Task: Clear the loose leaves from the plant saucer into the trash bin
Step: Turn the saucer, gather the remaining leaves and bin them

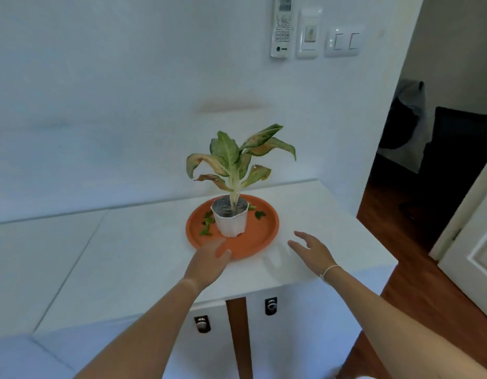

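An orange plant saucer (261, 236) lies on a white cabinet top (143, 242). In its middle stands a white pot (231, 221) holding a plant with green and browning leaves (234, 160). Loose green leaves lie on the saucer left of the pot (206, 227) and right of it (259, 214). My left hand (209, 262) reaches over the saucer's near rim, fingers partly spread, holding nothing. My right hand (312, 251) hovers over the cabinet top just right of the saucer, fingers apart and empty. No trash bin is in view.
The white wall behind carries a cordless phone (282, 26) and light switches (343, 41). The cabinet's right edge drops to a wooden floor (401, 236). A dark doorway (442, 149) and a white door (475, 242) are at the right. Black knobs (202, 323) sit on the cabinet front.
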The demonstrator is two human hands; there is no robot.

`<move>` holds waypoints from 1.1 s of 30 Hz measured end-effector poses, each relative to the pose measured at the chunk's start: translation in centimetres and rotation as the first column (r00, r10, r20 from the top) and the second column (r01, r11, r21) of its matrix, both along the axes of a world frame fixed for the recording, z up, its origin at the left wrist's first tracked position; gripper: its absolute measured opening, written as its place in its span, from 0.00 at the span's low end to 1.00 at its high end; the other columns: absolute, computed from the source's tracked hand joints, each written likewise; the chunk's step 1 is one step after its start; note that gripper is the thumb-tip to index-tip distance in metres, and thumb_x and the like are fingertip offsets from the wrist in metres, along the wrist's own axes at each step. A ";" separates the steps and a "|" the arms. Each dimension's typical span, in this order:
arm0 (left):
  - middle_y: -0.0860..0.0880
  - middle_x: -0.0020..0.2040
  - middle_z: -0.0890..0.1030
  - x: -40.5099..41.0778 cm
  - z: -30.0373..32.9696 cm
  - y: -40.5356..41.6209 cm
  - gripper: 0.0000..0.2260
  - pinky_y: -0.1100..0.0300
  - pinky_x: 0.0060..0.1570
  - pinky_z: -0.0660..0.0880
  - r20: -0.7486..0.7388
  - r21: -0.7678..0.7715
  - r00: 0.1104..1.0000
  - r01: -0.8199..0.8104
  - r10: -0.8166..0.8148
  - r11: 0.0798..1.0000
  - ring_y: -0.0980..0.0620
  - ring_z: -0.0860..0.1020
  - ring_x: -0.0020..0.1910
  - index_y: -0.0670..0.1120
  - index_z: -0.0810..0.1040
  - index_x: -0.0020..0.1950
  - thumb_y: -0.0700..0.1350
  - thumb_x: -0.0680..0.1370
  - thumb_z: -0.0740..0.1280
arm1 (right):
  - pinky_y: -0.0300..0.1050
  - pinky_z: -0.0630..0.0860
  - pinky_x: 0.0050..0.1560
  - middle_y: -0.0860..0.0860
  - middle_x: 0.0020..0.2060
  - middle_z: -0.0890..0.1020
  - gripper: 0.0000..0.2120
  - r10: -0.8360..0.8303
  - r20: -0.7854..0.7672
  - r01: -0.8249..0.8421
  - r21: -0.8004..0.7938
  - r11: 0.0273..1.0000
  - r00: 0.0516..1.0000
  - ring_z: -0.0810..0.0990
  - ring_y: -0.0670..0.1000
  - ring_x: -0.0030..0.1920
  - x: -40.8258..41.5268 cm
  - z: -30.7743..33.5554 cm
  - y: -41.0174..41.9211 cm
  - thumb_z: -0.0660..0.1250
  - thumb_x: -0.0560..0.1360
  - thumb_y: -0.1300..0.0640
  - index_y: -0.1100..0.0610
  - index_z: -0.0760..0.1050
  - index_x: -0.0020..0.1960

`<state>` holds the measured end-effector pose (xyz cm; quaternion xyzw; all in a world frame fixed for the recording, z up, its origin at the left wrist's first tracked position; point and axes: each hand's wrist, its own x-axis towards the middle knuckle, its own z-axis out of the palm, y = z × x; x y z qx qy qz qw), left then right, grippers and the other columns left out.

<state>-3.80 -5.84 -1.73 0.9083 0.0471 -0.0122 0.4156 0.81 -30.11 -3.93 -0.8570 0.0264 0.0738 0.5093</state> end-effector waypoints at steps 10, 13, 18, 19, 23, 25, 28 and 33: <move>0.48 0.54 0.73 1.5 -2.7 0.8 0.25 0.54 0.52 0.74 -0.088 -0.336 0.881 -0.466 0.465 0.819 0.49 0.73 0.50 0.43 0.64 0.72 0.41 0.76 0.66 | 0.46 0.64 0.68 0.52 0.72 0.69 0.26 0.043 -0.074 -0.040 0.050 0.998 0.996 0.67 0.53 0.71 2.8 -0.5 2.3 0.63 0.77 0.48 0.52 0.65 0.74; 0.49 0.55 0.71 2.7 -3.0 -0.3 0.27 0.47 0.59 0.76 -0.194 -0.479 0.813 -0.566 0.548 0.671 0.45 0.74 0.55 0.45 0.63 0.71 0.41 0.74 0.67 | 0.48 0.66 0.69 0.53 0.71 0.70 0.26 0.053 -0.112 -0.043 0.090 0.995 0.992 0.69 0.54 0.69 4.8 -0.2 2.2 0.63 0.77 0.48 0.52 0.64 0.74; 0.45 0.54 0.75 4.4 -3.2 -1.4 0.14 0.45 0.55 0.78 -0.263 -0.523 0.722 -0.664 0.640 0.534 0.43 0.75 0.49 0.47 0.70 0.56 0.33 0.73 0.63 | 0.54 0.73 0.65 0.52 0.55 0.77 0.26 0.024 -0.172 0.007 0.177 0.984 0.985 0.78 0.55 0.55 8.6 -0.6 2.3 0.63 0.77 0.50 0.54 0.65 0.73; 0.46 0.54 0.73 4.6 -3.4 -1.3 0.20 0.47 0.53 0.79 -0.285 -0.538 0.709 -0.675 0.645 0.504 0.42 0.75 0.49 0.45 0.68 0.63 0.32 0.73 0.62 | 0.53 0.75 0.63 0.52 0.51 0.77 0.26 0.011 -0.194 0.030 0.204 0.979 0.981 0.79 0.55 0.50 9.0 -0.7 2.4 0.63 0.77 0.52 0.55 0.64 0.73; 0.45 0.54 0.72 5.3 -4.2 -0.7 0.27 0.54 0.41 0.78 -0.331 -0.577 0.675 -0.697 0.659 0.425 0.42 0.77 0.47 0.42 0.62 0.72 0.31 0.74 0.61 | 0.50 0.80 0.52 0.58 0.52 0.78 0.27 0.005 -0.292 0.103 0.353 0.930 0.956 0.80 0.57 0.45 10.2 -1.4 2.8 0.64 0.77 0.59 0.58 0.63 0.74; 0.45 0.55 0.74 5.6 -4.6 -0.1 0.26 0.56 0.40 0.77 -0.340 -0.575 0.665 -0.706 0.665 0.412 0.43 0.76 0.46 0.43 0.63 0.73 0.31 0.74 0.60 | 0.52 0.80 0.50 0.61 0.48 0.80 0.26 0.017 -0.341 0.139 0.427 0.894 0.940 0.80 0.59 0.44 10.5 -1.7 3.1 0.65 0.76 0.62 0.61 0.64 0.73; 0.41 0.59 0.77 6.0 -5.0 1.0 0.26 0.58 0.35 0.75 -0.318 -0.562 0.687 -0.692 0.654 0.453 0.46 0.74 0.41 0.45 0.65 0.73 0.32 0.75 0.58 | 0.50 0.81 0.43 0.61 0.40 0.80 0.16 0.014 -0.377 0.164 0.435 0.886 0.926 0.80 0.57 0.37 10.5 -1.9 3.4 0.63 0.76 0.65 0.66 0.73 0.63; 0.40 0.65 0.76 6.7 -5.3 2.3 0.28 0.59 0.37 0.73 -0.307 -0.543 0.700 -0.685 0.644 0.486 0.40 0.76 0.47 0.45 0.60 0.76 0.32 0.75 0.56 | 0.43 0.80 0.24 0.60 0.36 0.77 0.05 0.001 -0.472 0.241 0.450 0.860 0.881 0.78 0.57 0.34 10.1 -1.6 4.0 0.61 0.77 0.67 0.69 0.72 0.52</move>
